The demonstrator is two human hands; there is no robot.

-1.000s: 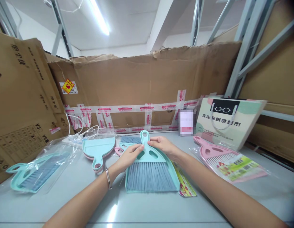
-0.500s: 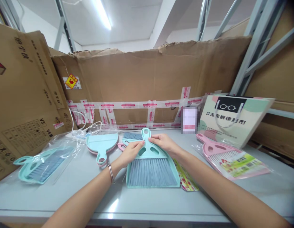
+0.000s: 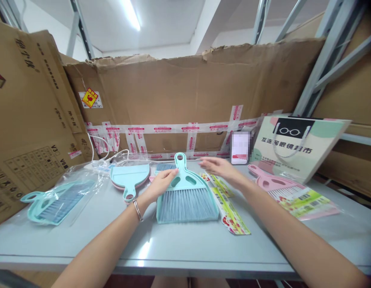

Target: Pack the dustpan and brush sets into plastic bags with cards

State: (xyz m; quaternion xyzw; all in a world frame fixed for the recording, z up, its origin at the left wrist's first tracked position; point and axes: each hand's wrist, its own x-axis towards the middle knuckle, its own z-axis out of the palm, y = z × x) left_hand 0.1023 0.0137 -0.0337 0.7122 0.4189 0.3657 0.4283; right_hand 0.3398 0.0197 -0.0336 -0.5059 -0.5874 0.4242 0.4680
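Note:
A mint-green hand brush with grey-blue bristles (image 3: 187, 204) is nested in a matching dustpan (image 3: 214, 210), standing at the middle of the table with its handle pointing away from me. My left hand (image 3: 163, 183) grips the set on its left side near the handle, thumb on top. Free of the set, my right hand (image 3: 223, 170) hovers to its right, holding nothing, fingers stretched out to the left. Below that hand lie colourful printed card labels (image 3: 233, 216). Behind my left hand a second grey-bristled brush (image 3: 164, 167) is partly hidden.
Stacked dustpans (image 3: 129, 176) and a bagged mint brush set (image 3: 61, 200) lie left. A pink set (image 3: 293, 190) lies right, before a paper bag (image 3: 299, 148) and a phone (image 3: 239, 148). A large cardboard box (image 3: 161, 92) stands behind the grey table (image 3: 98, 248).
My right hand has let go of the brush and dustpan set and moved right, its fingers now extended. The set has shifted slightly left, uncovering more of the labels.

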